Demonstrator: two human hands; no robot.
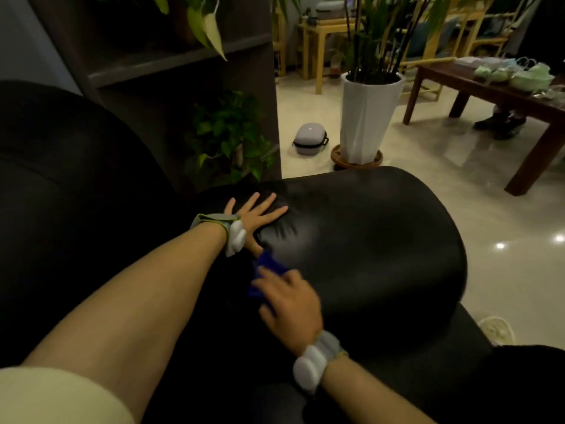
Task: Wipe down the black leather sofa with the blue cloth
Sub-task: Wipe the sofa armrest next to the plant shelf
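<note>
Cloth [269,272]: soft, light; my right hand [289,304] fingers bunch it | left hand [255,217] splayed flat, holding nothing, on slick sofa armrest [382,240] | grip mid-wad.

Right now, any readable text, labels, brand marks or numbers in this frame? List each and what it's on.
None readable.
White wrist devices: no markings visible.
Grey case on the floor: a pale spot on top, too blurred to tell if it's a logo.
Items on the wooden table: too small and blurred to read.
</note>
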